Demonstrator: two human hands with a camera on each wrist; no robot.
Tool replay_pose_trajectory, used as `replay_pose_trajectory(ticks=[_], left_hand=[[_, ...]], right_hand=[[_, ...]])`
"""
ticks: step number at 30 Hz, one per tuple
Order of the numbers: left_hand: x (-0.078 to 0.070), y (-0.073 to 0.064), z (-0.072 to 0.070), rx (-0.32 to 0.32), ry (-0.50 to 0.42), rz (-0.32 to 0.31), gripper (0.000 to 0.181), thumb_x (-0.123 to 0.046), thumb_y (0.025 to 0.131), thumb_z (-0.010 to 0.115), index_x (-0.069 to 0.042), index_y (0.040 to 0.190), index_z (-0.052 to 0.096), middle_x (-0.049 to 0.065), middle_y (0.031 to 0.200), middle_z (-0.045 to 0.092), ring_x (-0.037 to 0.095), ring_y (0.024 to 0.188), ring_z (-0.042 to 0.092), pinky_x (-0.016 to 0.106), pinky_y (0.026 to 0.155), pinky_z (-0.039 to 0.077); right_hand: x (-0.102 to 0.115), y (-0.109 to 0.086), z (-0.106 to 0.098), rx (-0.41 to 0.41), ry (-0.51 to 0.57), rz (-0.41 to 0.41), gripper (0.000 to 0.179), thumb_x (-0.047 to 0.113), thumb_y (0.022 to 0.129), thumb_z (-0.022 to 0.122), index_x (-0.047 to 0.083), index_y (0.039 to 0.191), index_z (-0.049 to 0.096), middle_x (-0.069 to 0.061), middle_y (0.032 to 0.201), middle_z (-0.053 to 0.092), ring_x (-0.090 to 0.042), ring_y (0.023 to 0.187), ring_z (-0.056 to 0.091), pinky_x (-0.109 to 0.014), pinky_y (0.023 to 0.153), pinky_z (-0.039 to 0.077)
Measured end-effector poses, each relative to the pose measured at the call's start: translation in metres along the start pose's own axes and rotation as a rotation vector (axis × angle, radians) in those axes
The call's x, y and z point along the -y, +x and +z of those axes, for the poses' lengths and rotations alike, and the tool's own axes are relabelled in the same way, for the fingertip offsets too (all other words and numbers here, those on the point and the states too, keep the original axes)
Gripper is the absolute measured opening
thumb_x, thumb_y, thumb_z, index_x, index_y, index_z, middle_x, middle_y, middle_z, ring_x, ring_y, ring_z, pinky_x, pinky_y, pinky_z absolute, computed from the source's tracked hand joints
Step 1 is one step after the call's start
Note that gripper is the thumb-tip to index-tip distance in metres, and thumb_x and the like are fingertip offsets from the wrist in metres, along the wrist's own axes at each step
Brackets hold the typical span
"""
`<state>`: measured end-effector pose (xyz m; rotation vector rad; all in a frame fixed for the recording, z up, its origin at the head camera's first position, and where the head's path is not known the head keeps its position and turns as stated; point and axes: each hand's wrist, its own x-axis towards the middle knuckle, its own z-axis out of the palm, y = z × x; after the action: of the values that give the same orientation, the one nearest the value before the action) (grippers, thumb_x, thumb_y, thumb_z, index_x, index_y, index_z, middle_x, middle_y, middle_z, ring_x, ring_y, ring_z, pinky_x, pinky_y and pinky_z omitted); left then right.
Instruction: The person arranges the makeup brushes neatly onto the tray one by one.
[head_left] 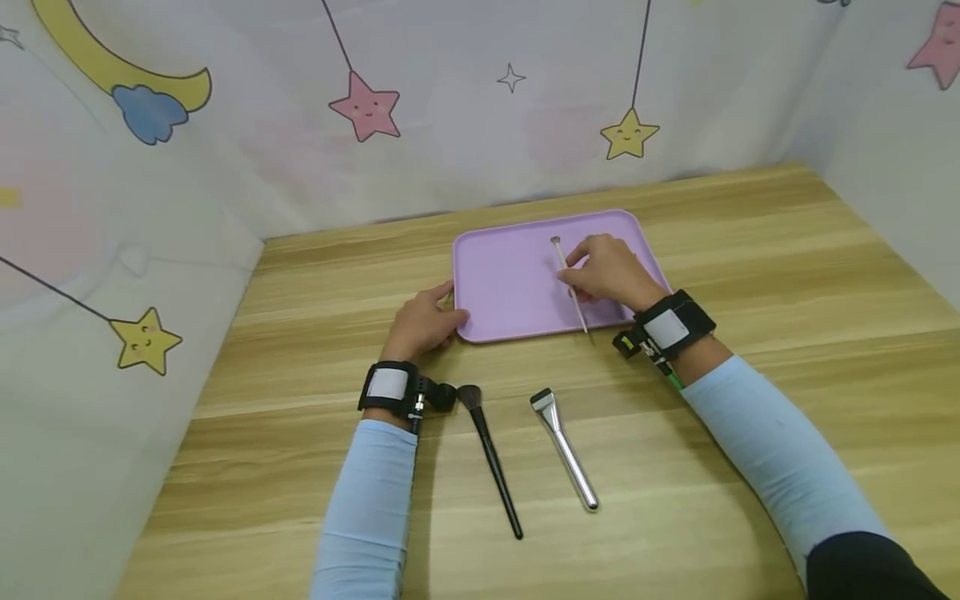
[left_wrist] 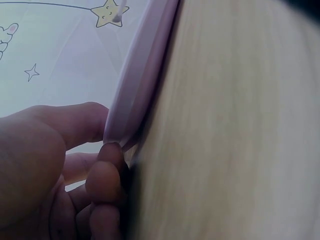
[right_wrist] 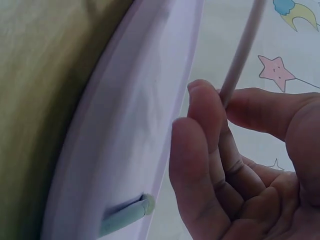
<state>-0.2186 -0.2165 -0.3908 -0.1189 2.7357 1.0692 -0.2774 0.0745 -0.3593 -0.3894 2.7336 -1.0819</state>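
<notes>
My right hand (head_left: 611, 271) pinches a thin makeup brush (head_left: 579, 308) between thumb and fingers, above the lilac tray (head_left: 510, 275). The brush's small head points to the back and its pale handle reaches over the front rim. In the right wrist view the handle (right_wrist: 242, 50) runs up from the fingertips. With thumb and fingers, my left hand (head_left: 423, 321) holds the tray's front left corner, as the left wrist view shows at the rim (left_wrist: 135, 95). A greenish stick-like thing (right_wrist: 125, 217) lies in the tray; the right hand hides it from the head view.
On the wooden table (head_left: 300, 467), a black-handled fluffy brush (head_left: 491, 458) lies in front of the tray. To its right is a flat-headed brush (head_left: 570, 454) with a silver handle. A white cloth backdrop (head_left: 465, 158) with stars borders the table's back and sides.
</notes>
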Motion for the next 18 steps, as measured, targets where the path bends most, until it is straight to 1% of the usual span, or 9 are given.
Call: replay_pose_trajectory(ticks=[3,6,8,10,11,13,14,16,18], left_hand=[[-0.001,0.0,0.001,-0.008,0.002,0.0,0.07,-0.033,0.093,0.066,-0.022,0.157,0.04,0.005,0.062,0.064,0.017,0.051,0.058,0.03,0.052,0.042],[0.0,0.0,0.004,-0.008,0.009,-0.004,0.07,-0.033,0.093,0.066,-0.022,0.157,0.04,0.005,0.061,0.064,0.017,0.051,0.058,0.03,0.051,0.042],[0.001,0.001,0.006,-0.001,0.01,-0.01,0.07,-0.033,0.093,0.066,-0.022,0.157,0.04,0.005,0.061,0.063,0.017,0.05,0.057,0.03,0.05,0.042],[0.002,0.001,0.007,0.005,0.01,-0.013,0.07,-0.033,0.093,0.065,-0.022,0.157,0.04,0.005,0.06,0.063,0.017,0.05,0.057,0.029,0.05,0.041],[0.002,0.001,0.008,0.007,0.006,-0.014,0.07,-0.033,0.093,0.066,-0.022,0.157,0.04,0.005,0.06,0.063,0.016,0.05,0.057,0.029,0.05,0.041],[0.002,0.001,0.008,0.005,0.0,-0.013,0.07,-0.033,0.093,0.066,-0.022,0.157,0.041,0.005,0.061,0.064,0.017,0.05,0.057,0.029,0.05,0.041],[0.002,0.001,0.007,0.002,-0.002,-0.01,0.07,-0.033,0.093,0.066,-0.022,0.157,0.04,0.005,0.061,0.064,0.017,0.05,0.058,0.029,0.05,0.042],[0.001,0.001,0.005,-0.006,-0.003,-0.009,0.07,-0.033,0.092,0.066,-0.021,0.157,0.041,0.005,0.062,0.065,0.017,0.051,0.059,0.029,0.05,0.042],[0.001,0.001,0.001,-0.021,0.001,-0.009,0.07,-0.033,0.092,0.066,-0.021,0.157,0.041,0.005,0.062,0.064,0.017,0.051,0.059,0.029,0.05,0.043]], right_hand=[[-0.002,0.004,0.001,0.007,-0.058,0.026,0.035,0.023,0.092,0.073,-0.003,0.114,0.069,-0.004,0.066,0.071,-0.016,0.057,0.068,-0.04,0.073,0.049],[-0.004,0.007,0.002,0.043,-0.093,0.055,0.036,0.025,0.093,0.07,-0.003,0.116,0.068,-0.004,0.065,0.07,-0.016,0.059,0.067,-0.05,0.087,0.045],[-0.006,0.01,0.003,0.069,-0.108,0.068,0.037,0.025,0.094,0.069,-0.003,0.117,0.067,-0.005,0.065,0.069,-0.017,0.058,0.067,-0.053,0.09,0.042],[-0.007,0.012,0.004,0.085,-0.128,0.073,0.037,0.025,0.096,0.068,-0.004,0.117,0.066,-0.005,0.063,0.068,-0.016,0.056,0.066,-0.05,0.086,0.046],[-0.008,0.013,0.005,0.089,-0.13,0.07,0.037,0.025,0.096,0.067,-0.005,0.117,0.065,-0.006,0.063,0.068,-0.016,0.055,0.066,-0.045,0.08,0.048],[-0.009,0.016,0.006,0.083,-0.14,0.05,0.036,0.023,0.097,0.066,-0.007,0.117,0.063,-0.006,0.061,0.067,-0.016,0.052,0.065,-0.036,0.065,0.05],[-0.009,0.017,0.007,0.078,-0.149,0.038,0.036,0.022,0.097,0.066,-0.008,0.116,0.063,-0.006,0.06,0.066,-0.015,0.051,0.064,-0.032,0.056,0.049],[-0.008,0.019,0.009,0.059,-0.158,0.017,0.035,0.022,0.097,0.066,-0.008,0.114,0.063,-0.005,0.058,0.064,-0.014,0.049,0.062,-0.027,0.05,0.045],[-0.007,0.021,0.01,0.045,-0.163,-0.001,0.037,0.024,0.096,0.067,-0.008,0.113,0.064,-0.005,0.056,0.063,-0.014,0.048,0.06,-0.027,0.049,0.043]])
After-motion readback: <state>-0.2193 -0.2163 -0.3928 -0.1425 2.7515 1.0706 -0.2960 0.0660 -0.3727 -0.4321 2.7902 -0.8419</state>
